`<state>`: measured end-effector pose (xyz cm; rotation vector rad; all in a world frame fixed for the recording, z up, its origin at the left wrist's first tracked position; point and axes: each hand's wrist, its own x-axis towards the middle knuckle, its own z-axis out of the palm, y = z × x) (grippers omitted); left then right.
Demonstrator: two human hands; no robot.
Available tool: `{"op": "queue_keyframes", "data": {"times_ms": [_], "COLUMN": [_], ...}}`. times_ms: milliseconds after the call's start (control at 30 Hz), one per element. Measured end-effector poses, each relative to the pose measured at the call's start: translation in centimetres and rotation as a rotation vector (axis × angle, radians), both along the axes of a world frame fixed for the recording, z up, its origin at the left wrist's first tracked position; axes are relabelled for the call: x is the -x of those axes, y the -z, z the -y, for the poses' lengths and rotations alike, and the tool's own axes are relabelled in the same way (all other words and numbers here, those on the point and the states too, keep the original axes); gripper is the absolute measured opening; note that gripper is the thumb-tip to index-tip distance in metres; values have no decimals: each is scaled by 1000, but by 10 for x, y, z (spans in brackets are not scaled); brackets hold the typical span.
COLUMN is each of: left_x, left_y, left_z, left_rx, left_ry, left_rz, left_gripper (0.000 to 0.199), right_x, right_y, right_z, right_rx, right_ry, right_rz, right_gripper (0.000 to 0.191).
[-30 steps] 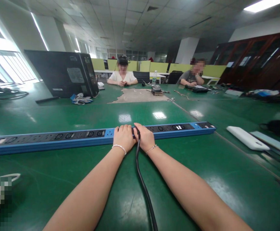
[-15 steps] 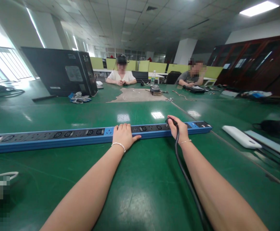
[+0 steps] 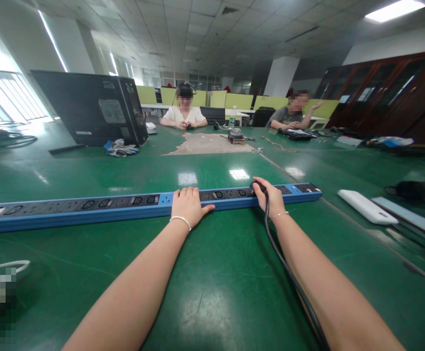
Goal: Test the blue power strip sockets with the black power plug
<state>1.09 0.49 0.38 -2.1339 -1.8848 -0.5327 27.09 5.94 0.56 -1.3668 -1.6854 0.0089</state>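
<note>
A long blue power strip with a black face and several sockets lies across the green table. My left hand rests over its middle, fingers wrapped across the top and thumb along the near side. To the right, my right hand grips a black power plug at the strip's socket face. How deep the plug sits in a socket is hidden by my fingers. From the plug, a black cord runs down along my right forearm to the bottom of the view.
A black computer case stands at the far left, with work gloves beside it. White and pale flat objects, including a white box, lie at right. Two people sit across the table. A bottle stands at the back.
My right hand has shifted slightly left and lower with the plug, which now sits closer against the strip. My left hand stays put. The person at far right has raised a hand outward.
</note>
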Motion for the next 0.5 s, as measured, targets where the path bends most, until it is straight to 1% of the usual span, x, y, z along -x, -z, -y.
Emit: {"op": "queue_keyframes", "data": {"times_ms": [167,267,400,500], "left_x": [0,0,0,0], "left_y": [0,1,1,2], "left_z": [0,0,1,0], "left_rx": [-3,-6,-10,4], "left_ry": [-5,0,0,1], "left_rz": [-3,-3,-1,5], "left_gripper": [73,73,71,71], "right_x": [-2,-2,-2,2], "right_y": [0,3,7,10], "right_z": [1,3,8,10], "right_rx": [47,64,15,-16], "right_ry": [-23,-7,-37,-51], "right_rz": [73,131,188,162], "right_gripper": [35,34,34,33]}}
